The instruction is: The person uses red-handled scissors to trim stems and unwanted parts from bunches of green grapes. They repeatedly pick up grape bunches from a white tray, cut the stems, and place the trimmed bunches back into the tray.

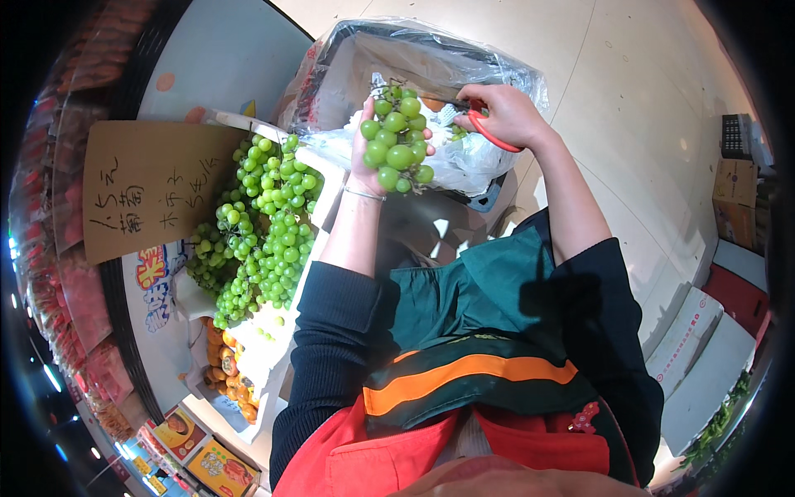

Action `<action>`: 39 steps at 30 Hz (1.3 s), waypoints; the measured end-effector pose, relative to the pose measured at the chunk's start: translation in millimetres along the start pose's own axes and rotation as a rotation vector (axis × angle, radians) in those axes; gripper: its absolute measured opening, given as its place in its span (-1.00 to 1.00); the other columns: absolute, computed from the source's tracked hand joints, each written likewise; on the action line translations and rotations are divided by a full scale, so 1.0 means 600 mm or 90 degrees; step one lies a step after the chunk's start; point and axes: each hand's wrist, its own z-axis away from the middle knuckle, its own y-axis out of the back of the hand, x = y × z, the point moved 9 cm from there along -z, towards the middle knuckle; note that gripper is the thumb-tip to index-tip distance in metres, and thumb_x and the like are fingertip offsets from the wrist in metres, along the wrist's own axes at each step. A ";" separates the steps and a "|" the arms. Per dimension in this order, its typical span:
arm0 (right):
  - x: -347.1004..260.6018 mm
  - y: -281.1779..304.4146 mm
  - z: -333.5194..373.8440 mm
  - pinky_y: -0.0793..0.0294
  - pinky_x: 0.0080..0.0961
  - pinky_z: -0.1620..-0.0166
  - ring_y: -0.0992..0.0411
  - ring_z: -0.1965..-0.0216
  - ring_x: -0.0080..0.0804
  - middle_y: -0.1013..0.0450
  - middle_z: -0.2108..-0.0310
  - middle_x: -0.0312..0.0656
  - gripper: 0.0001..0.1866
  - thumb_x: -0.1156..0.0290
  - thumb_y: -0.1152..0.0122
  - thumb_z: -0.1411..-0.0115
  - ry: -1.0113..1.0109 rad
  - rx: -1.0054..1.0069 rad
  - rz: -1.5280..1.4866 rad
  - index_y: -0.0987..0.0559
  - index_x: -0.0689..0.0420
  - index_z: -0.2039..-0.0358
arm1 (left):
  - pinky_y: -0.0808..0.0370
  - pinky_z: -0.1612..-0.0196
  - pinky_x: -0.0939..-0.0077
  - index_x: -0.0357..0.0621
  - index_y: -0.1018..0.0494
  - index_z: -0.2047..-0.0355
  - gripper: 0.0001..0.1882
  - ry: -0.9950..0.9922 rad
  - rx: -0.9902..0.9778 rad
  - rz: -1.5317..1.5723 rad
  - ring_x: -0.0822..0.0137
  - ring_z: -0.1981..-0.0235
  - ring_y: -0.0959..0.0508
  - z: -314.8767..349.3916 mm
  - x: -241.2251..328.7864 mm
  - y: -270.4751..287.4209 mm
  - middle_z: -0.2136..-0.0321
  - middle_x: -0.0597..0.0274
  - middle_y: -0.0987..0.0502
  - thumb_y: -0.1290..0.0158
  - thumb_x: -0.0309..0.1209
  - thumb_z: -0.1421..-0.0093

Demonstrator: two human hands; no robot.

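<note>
A bunch of green grapes rests in my left hand, the palm beneath it and fingertips showing at its right side. My right hand is closed on scissors with red handles; their blades are hard to make out near the right side of the bunch. Both hands are over a bin lined with clear plastic, which holds crumpled white plastic and some loose bits. Close by on the left, more bunches of green grapes lie heaped in a white foam box.
A brown cardboard sign with handwriting stands against the grape heap. Orange persimmons sit in a container nearer me on the left. Shelves of packaged goods line the far left. Cartons stand on the tiled floor at right.
</note>
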 end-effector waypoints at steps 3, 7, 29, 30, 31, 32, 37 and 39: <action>-0.001 0.019 0.001 -0.42 -0.41 0.31 -0.48 0.42 -0.25 -0.50 0.49 -0.14 -0.57 0.07 -0.30 -0.03 0.016 0.081 -0.038 -0.56 0.11 0.19 | -0.55 0.30 0.06 -0.24 -0.36 0.06 -0.30 0.001 -0.066 0.057 -0.04 0.33 -0.52 0.002 0.004 -0.004 0.32 -0.16 -0.48 0.33 0.20 -0.27; -0.003 0.025 -0.001 -0.42 -0.44 0.34 -0.46 0.48 -0.26 -0.48 0.52 -0.13 -0.55 0.05 -0.29 -0.03 0.019 0.123 -0.032 -0.56 0.14 0.20 | -0.55 0.30 0.06 -0.26 -0.35 0.05 -0.28 0.028 -0.099 0.069 -0.06 0.32 -0.51 0.005 0.001 -0.010 0.33 -0.21 -0.47 0.33 0.22 -0.26; -0.012 -0.007 -0.007 -0.52 -0.36 0.20 -0.43 0.15 -0.33 -0.54 0.27 -0.41 -0.76 0.31 -0.18 -0.04 -0.034 -0.002 0.142 -0.59 -0.18 0.23 | -0.60 0.33 0.22 -0.13 -0.30 -0.06 -0.40 0.055 0.188 -0.269 0.15 0.34 -0.58 0.007 -0.033 0.014 0.25 0.02 -0.52 0.29 0.11 -0.32; -0.015 -0.005 -0.005 -0.52 -0.35 0.21 -0.43 0.16 -0.33 -0.55 0.28 -0.40 -0.76 0.31 -0.17 -0.05 -0.023 0.016 0.161 -0.59 -0.19 0.22 | -0.60 0.33 0.25 -0.13 -0.30 -0.06 -0.41 0.055 0.187 -0.272 0.16 0.35 -0.58 0.006 -0.034 0.016 0.26 0.03 -0.52 0.30 0.11 -0.32; -0.017 -0.004 -0.004 -0.52 -0.35 0.21 -0.43 0.16 -0.32 -0.55 0.29 -0.40 -0.76 0.32 -0.16 -0.05 -0.013 0.034 0.180 -0.59 -0.20 0.22 | -0.59 0.33 0.26 -0.12 -0.30 -0.06 -0.41 0.051 0.190 -0.277 0.16 0.35 -0.58 0.005 -0.033 0.019 0.26 0.03 -0.52 0.30 0.10 -0.33; -0.026 0.001 -0.003 -0.52 -0.35 0.21 -0.43 0.17 -0.32 -0.55 0.30 -0.39 -0.76 0.32 -0.15 -0.06 0.018 0.081 0.198 -0.59 -0.18 0.22 | -0.59 0.33 0.27 -0.12 -0.31 -0.06 -0.41 0.046 0.193 -0.283 0.17 0.35 -0.58 0.004 -0.033 0.022 0.27 0.04 -0.53 0.31 0.10 -0.33; -0.043 -0.006 -0.005 -0.52 -0.35 0.21 -0.46 0.21 -0.27 -0.56 0.35 -0.33 -0.75 0.31 -0.12 -0.08 0.044 0.152 0.249 -0.59 -0.12 0.20 | -0.61 0.27 0.06 -0.21 -0.33 -0.01 -0.33 0.069 0.172 -0.269 0.10 0.27 -0.58 0.000 -0.033 0.033 0.25 -0.03 -0.52 0.24 0.17 -0.27; -0.039 -0.014 -0.006 -0.53 -0.33 0.21 -0.48 0.20 -0.25 -0.56 0.35 -0.29 -0.74 0.27 -0.13 -0.07 0.010 0.103 0.251 -0.59 -0.11 0.18 | -0.61 0.26 0.07 -0.20 -0.35 0.00 -0.34 0.067 0.186 -0.257 0.10 0.26 -0.58 0.001 -0.032 0.037 0.25 -0.03 -0.52 0.23 0.17 -0.26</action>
